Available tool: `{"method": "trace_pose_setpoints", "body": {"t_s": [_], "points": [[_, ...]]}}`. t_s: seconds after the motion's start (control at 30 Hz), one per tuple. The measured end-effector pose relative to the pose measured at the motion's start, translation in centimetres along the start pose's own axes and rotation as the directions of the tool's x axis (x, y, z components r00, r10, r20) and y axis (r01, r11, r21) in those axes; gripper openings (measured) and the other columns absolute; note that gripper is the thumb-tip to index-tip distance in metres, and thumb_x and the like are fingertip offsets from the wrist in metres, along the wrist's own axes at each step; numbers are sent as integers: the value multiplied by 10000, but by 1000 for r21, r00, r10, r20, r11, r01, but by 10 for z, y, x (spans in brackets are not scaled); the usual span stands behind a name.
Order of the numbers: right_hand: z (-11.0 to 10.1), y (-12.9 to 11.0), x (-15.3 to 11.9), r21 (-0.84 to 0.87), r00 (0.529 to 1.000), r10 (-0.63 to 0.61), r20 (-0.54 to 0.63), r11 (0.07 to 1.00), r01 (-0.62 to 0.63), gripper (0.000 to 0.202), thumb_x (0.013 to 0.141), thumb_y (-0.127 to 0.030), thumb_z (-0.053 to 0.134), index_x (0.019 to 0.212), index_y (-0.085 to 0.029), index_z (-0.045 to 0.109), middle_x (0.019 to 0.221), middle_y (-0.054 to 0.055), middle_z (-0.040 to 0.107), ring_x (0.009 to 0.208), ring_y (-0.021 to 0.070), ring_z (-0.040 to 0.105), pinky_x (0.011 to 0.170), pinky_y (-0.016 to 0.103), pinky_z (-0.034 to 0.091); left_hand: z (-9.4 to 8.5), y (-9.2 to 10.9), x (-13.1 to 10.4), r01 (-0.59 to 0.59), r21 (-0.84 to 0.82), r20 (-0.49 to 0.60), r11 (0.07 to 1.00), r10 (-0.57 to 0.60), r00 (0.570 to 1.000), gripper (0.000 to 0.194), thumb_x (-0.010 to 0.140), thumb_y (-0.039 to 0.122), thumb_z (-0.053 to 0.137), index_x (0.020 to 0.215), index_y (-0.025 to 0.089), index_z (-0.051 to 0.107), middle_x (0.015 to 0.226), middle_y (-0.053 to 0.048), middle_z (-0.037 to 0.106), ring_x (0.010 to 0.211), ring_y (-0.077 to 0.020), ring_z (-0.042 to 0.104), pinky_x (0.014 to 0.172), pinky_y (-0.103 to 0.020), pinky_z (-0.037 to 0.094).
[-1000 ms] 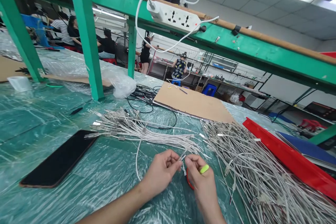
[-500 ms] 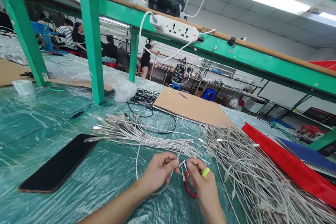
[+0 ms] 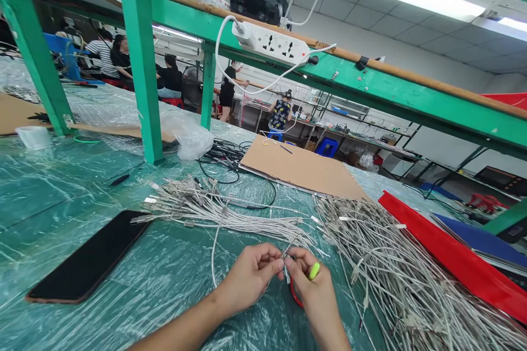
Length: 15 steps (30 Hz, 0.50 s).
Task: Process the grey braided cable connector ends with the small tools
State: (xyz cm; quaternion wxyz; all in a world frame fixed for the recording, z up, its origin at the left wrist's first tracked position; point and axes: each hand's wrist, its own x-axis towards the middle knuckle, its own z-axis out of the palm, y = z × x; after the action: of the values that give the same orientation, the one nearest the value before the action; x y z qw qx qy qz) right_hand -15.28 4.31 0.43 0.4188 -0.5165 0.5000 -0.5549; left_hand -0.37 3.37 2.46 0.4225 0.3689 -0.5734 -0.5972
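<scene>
My left hand (image 3: 254,275) is closed in a pinch on the end of a thin white cable (image 3: 214,255), part of which curves away to the left. Against those fingertips, my right hand (image 3: 312,285) pinches at the same cable end. A tool with a yellow-green handle part (image 3: 314,270) and a red looped part sits in the right hand; its working end is hidden, so its kind is unclear. Just beyond the hands lies a tied bundle of white cables (image 3: 247,221). Beside the right hand spreads a large heap of similar cables (image 3: 382,263).
A dark phone-like slab (image 3: 88,258) lies at left on the film-covered green table. Cardboard (image 3: 300,167) and black cables (image 3: 226,153) lie behind the bundle. A red tray (image 3: 444,252) edges the heap. Overhead, a green shelf beam (image 3: 395,88) carries a power strip (image 3: 272,44). People work farther back.
My right hand has moved left, bringing its fingertips together with those of my left hand at the cable end. The tool has shifted with it. The bundle and heap look unchanged.
</scene>
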Motion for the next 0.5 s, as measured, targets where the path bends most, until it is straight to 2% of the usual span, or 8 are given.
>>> {"method": "trace_pose_setpoints", "body": {"t_s": [0.2,0.37,0.43,0.5], "points": [[-3,-3,0,-9,997,75,16,997,-75,410,733,-548,709,831,-152,667,517,-78,324,462,69,194,420,200,141,-1,-2,1,-13,68,25,998,11,1000,292,832,416,590,840,124,607,678,-21,636,424,-66,381,407,-190,294],[0,-11,-2,88,993,117,21,989,-118,412,727,-555,712,770,-149,651,498,-84,318,453,57,148,409,192,104,-2,-1,1,-8,44,44,999,6,999,333,827,442,593,856,112,621,676,-29,651,408,-62,375,400,-187,297],[0,-12,-2,119,991,131,26,984,-133,409,716,-547,727,742,-149,634,480,-90,313,446,53,156,407,182,111,-3,0,0,-10,15,76,1000,9,997,367,821,469,604,858,105,634,680,-40,663,395,-57,374,396,-185,291],[0,-9,-2,168,987,155,36,973,-159,400,706,-533,742,714,-157,607,459,-98,304,431,49,167,399,173,127,-5,2,-1,-6,-24,160,1000,10,987,380,823,478,610,835,100,648,683,-54,677,384,-50,379,396,-180,281]]}}
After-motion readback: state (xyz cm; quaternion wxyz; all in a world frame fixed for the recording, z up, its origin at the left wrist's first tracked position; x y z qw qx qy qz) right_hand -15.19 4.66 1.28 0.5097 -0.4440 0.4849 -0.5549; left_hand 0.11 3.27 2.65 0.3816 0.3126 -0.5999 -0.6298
